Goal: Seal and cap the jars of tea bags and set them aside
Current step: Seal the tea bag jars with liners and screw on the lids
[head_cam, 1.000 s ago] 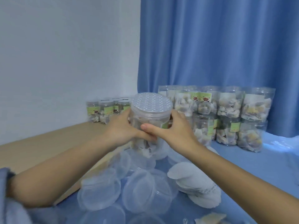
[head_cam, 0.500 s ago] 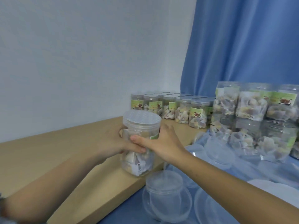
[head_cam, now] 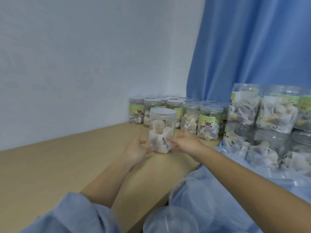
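A clear capped jar of tea bags (head_cam: 161, 130) stands upright at or just above the wooden tabletop (head_cam: 50, 167), in front of a cluster of capped, green-labelled jars (head_cam: 207, 122). My left hand (head_cam: 135, 149) holds the jar's lower left side, fingers curled at its base. My right hand (head_cam: 186, 143) grips its lower right side. Whether the jar's bottom touches the wood is hidden by my fingers.
Stacked jars of tea bags (head_cam: 271, 115) rise at the right on a blue cloth (head_cam: 210, 190). Clear plastic lids (head_cam: 170, 221) lie near the bottom edge. A white wall and a blue curtain (head_cam: 252, 47) close off the back.
Both hands carried the capped jar left and away from me, from over the lids to the wooden top by the capped jars. My grip slid down to its base.
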Available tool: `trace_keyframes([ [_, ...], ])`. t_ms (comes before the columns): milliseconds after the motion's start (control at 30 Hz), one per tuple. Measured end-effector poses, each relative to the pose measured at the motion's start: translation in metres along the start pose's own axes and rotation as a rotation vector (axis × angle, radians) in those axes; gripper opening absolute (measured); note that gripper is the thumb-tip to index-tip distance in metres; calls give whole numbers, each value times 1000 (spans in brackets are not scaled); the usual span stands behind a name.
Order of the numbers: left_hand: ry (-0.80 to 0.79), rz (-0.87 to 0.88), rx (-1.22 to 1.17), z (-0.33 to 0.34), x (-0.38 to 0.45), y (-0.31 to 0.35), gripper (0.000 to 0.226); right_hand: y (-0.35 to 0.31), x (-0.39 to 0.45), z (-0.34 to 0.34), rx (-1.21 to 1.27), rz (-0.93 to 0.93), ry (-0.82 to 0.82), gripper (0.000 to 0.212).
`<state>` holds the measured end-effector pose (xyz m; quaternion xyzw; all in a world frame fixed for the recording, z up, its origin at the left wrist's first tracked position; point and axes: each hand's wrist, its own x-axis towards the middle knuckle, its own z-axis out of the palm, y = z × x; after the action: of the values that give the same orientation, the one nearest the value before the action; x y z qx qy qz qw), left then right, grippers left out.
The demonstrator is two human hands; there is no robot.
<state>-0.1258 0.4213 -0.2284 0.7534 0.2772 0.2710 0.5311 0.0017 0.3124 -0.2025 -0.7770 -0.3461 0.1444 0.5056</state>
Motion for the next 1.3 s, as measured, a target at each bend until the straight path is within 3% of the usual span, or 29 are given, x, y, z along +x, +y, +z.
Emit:
trace_keyframes([
  [100,42,-69,113,23,17,1,73,11,13,-18,89,40,-91,58],
  [200,35,-79,26,40,14,15,70,7,8,-32,156,41,-134,59],
  [400,-76,10,-80,69,-29,69,50,-20,-43,-59,78,-59,-144,41],
  [533,-115,155,-67,93,-72,115,25,-36,-89,-90,15,-162,-85,8],
  [800,-241,225,-86,174,-133,185,24,-31,-168,-198,-119,-201,106,9],
  [967,-357,213,-117,236,-151,214,22,-8,-195,-263,-189,-145,229,21],
  [1300,-526,165,2,328,-105,223,45,78,-166,-338,-161,40,388,32],
])
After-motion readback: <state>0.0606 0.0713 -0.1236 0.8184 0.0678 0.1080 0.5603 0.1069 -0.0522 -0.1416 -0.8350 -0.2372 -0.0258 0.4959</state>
